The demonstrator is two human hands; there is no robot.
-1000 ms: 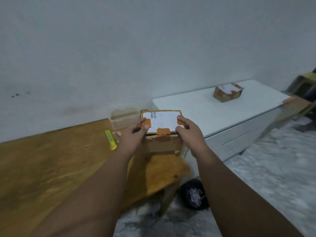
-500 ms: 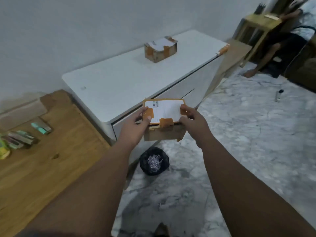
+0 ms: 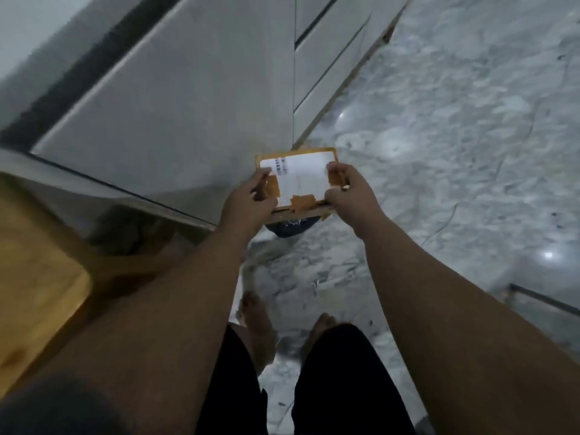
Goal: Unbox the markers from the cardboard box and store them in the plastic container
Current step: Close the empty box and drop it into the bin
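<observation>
White cabinet (image 3: 194, 98) with drawer fronts, upper left, standing on grey marbled floor (image 3: 455, 127). Wooden tabletop (image 3: 34, 277), left edge, blurred. Dark bag (image 3: 290, 229) on floor near cabinet base; bare feet (image 3: 259, 321) and black shorts (image 3: 339, 381) at bottom centre.

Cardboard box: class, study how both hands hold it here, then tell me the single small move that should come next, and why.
Probably peel the front tape strip. The cardboard box is held closed over the marble floor, left hand and right hand gripping its two sides, with orange tape across the labelled lid. No markers show, so the lid likely has to come free first.
</observation>
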